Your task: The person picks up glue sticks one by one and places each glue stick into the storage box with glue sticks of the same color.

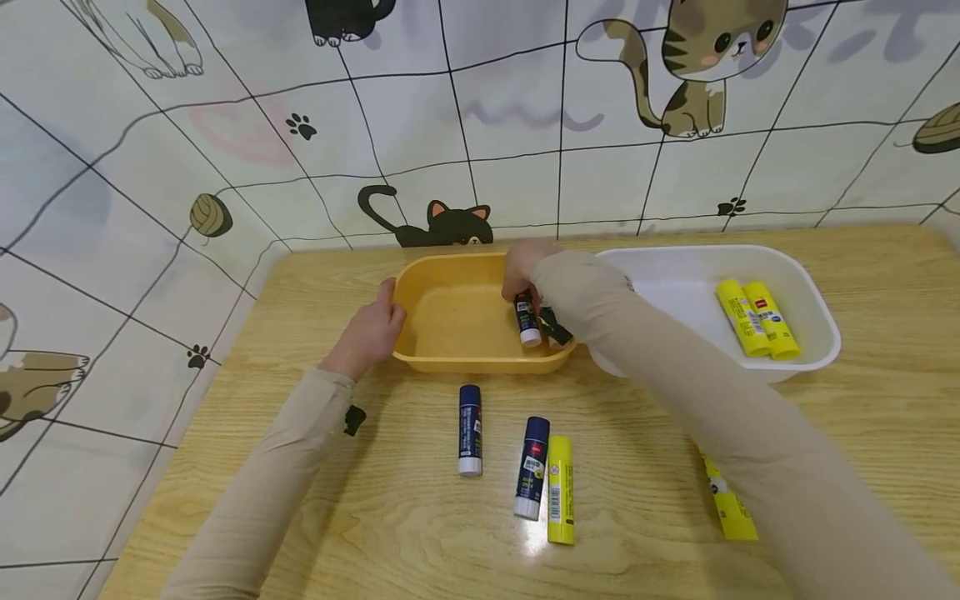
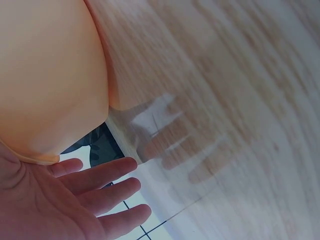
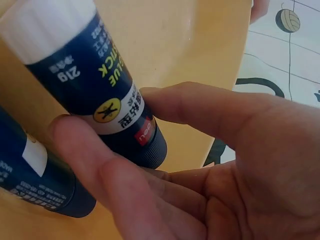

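Note:
My right hand [image 1: 525,271] reaches into the right end of the orange-yellow basin [image 1: 450,364]. Thumb and fingers pinch a dark blue glue stick [image 3: 95,75] with a white end, tilted over the basin floor. Beside it, a second blue glue stick [image 3: 40,170] lies in the basin in the right wrist view; the head view does not show it plainly. At the basin's left rim rests my left hand [image 1: 371,333]. In the left wrist view its fingers [image 2: 107,182] are spread and straight outside the basin wall, and the thumb is out of sight.
A white basin [image 1: 813,358] with two yellow glue sticks [image 1: 757,321] stands at right. Nearer on the wooden table lie two blue glue sticks [image 1: 470,429] and a yellow one [image 1: 560,492]. Another yellow glue stick [image 1: 727,504] is partly under my right forearm. A cat-patterned wall [image 1: 517,183] stands behind.

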Demonstrator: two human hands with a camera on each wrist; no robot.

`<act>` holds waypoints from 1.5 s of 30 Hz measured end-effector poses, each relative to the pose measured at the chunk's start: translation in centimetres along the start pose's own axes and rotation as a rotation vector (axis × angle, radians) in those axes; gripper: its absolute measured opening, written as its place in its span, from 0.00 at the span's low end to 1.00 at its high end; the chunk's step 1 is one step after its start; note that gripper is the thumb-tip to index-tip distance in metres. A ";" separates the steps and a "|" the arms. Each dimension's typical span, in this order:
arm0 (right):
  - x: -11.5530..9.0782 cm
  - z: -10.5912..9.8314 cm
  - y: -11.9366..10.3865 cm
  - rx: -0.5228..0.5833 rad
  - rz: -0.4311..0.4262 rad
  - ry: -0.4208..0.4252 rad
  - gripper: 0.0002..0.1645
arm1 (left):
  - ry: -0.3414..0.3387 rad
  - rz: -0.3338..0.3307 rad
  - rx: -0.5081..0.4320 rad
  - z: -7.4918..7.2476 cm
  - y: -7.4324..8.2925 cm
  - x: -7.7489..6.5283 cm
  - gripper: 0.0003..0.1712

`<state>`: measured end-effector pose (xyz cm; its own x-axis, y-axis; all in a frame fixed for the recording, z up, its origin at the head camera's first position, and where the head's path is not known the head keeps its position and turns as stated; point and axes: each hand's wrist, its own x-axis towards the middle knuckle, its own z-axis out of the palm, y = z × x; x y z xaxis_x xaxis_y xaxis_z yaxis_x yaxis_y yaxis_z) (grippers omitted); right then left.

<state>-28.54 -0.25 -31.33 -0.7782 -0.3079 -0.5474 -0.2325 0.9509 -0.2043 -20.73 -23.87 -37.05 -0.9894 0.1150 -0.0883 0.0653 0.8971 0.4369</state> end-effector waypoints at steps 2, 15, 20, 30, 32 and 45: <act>0.2 0.1 0.0 0.006 0.008 -0.003 0.13 | 0.000 -0.004 0.000 0.0 0.0 0.0 0.29; 0.3 0.5 -0.1 -0.101 0.031 -0.007 0.08 | -0.004 -0.018 0.004 0.0 0.1 0.0 0.29; 0.0 0.5 0.2 -0.143 0.028 -0.046 0.08 | -0.001 -0.015 0.002 0.1 0.1 0.0 0.29; -1.9 -0.6 0.3 -0.055 -0.027 0.015 0.18 | -0.014 -0.033 0.008 0.0 0.4 -0.2 0.30; -2.6 -0.7 0.2 -0.034 -0.042 0.040 0.17 | -0.018 -0.037 0.004 0.0 0.4 -0.2 0.30; -7.7 -0.4 1.7 0.007 -0.242 0.155 0.22 | -0.007 -0.033 0.007 0.1 0.2 -0.1 0.30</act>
<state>-23.19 3.73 -27.15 -0.7807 -0.5166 -0.3515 -0.4185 0.8500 -0.3198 -20.63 -23.62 -37.07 -0.9901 0.0881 -0.1090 0.0334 0.9035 0.4272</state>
